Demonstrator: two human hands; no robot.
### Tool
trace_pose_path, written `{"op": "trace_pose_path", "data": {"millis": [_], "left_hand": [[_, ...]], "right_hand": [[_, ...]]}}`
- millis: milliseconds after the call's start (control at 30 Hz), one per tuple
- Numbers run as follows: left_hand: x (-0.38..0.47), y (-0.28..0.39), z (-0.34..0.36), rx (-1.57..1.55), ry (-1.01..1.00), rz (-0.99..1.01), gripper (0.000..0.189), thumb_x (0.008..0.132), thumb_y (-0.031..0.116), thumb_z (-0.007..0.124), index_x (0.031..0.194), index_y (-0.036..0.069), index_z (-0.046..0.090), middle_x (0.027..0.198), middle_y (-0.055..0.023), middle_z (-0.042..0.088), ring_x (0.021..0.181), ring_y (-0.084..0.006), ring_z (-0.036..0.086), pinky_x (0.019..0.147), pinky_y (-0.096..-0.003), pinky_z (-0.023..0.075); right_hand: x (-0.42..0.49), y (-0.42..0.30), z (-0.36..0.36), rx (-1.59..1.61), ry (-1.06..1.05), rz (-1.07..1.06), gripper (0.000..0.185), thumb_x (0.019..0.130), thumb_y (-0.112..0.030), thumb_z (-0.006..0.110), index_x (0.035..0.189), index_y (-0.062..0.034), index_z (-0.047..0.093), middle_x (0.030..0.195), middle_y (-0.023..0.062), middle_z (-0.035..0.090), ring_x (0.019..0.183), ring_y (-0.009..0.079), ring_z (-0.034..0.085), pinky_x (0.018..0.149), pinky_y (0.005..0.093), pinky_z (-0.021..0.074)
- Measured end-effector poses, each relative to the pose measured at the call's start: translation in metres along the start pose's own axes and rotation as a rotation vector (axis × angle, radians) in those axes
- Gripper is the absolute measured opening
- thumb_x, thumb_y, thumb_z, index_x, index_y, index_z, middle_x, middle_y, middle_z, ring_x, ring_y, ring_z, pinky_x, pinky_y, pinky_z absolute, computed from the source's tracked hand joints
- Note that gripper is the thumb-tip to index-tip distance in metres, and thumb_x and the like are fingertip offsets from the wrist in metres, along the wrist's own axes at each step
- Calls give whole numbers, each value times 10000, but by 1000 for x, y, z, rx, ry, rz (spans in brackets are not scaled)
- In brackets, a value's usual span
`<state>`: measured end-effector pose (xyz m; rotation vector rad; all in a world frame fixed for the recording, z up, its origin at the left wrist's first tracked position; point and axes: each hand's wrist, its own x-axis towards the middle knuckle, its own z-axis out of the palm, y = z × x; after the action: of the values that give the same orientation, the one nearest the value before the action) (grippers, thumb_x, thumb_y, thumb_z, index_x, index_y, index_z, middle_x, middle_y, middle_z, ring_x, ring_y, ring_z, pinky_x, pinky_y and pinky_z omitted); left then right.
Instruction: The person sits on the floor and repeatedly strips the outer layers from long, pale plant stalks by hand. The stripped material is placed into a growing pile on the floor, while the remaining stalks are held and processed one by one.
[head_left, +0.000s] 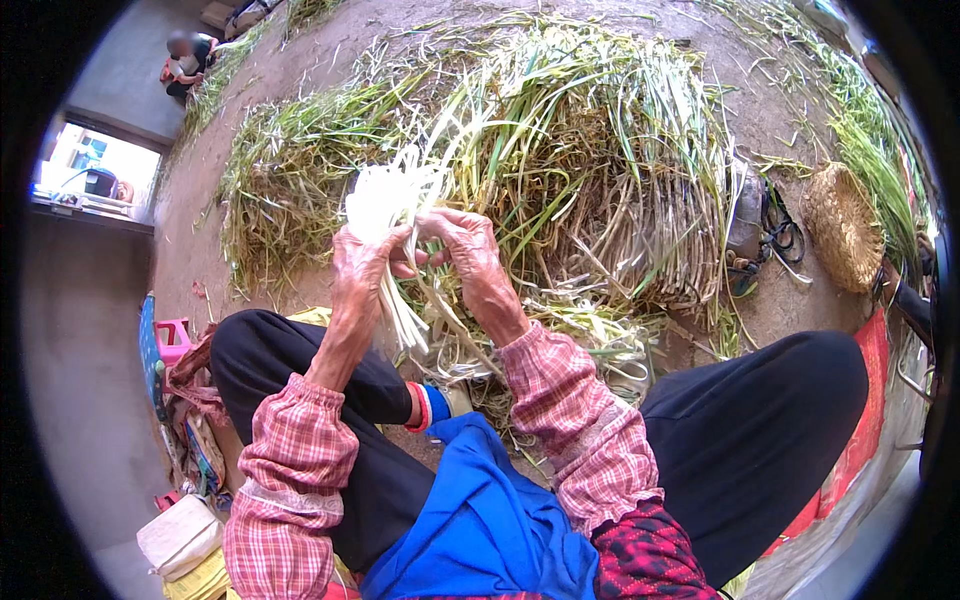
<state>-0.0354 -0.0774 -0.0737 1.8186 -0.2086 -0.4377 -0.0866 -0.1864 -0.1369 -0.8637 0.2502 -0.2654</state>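
My left hand is closed around a bundle of pale, peeled vegetable stalks. Above the fist, the bundle's upper end is washed out white by the light. Close beside it, my right hand pinches a single brownish stalk, which hangs down towards my sleeve; its leafy part runs up near the bundle. The fingertips of both hands nearly meet, so their exact contact is hidden. Just beyond lies a large heap of unpeeled leafy stalks, with green tops and brown, dry lower ends. Pale peelings are scattered below the hands.
A round woven straw piece stands on the right beside a dark strapped object. A pink plastic stool is at left. Another person crouches far back by more stalks. Someone's arm shows at the right edge.
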Motion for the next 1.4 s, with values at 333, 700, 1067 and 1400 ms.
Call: {"op": "trace_pose_path", "data": {"millis": [333, 700, 1067, 1400], "left_hand": [[10, -15, -11, -231, 103, 1, 230, 771, 75, 611, 974, -26, 575, 826, -95, 639, 742, -179, 646, 528, -210, 521], [19, 0, -35, -417, 175, -131, 125, 749, 35, 621, 827, -20, 541, 639, -71, 553, 454, -125, 487, 367, -201, 330], [25, -9, -56, -212, 265, 52, 333, 772, 54, 605, 1077, -41, 512, 878, -155, 639, 728, -185, 641, 512, -210, 499], [3, -1, 0, -25, -143, -107, 375, 790, 155, 626, 1125, 25, 517, 958, -86, 646, 877, -151, 619, 664, -244, 503]], "right_hand": [[1, 18, 0, 404, 158, 88, 187, 898, -233, 438, 919, -77, 538, 822, 74, 653, 693, 133, 629, 494, 222, 490], [14, 40, -102, 469, 421, 21, 228, 910, -242, 397, 870, -67, 538, 796, 82, 639, 713, 171, 627, 518, 269, 510], [7, -13, -127, -14, 463, -148, 182, 917, -215, 422, 898, -72, 534, 818, 99, 656, 560, 73, 584, 403, 166, 449], [16, -33, -50, 146, 15, -33, 175, 910, -205, 457, 931, -56, 545, 886, 168, 645, 647, 130, 637, 488, 194, 512]]}}
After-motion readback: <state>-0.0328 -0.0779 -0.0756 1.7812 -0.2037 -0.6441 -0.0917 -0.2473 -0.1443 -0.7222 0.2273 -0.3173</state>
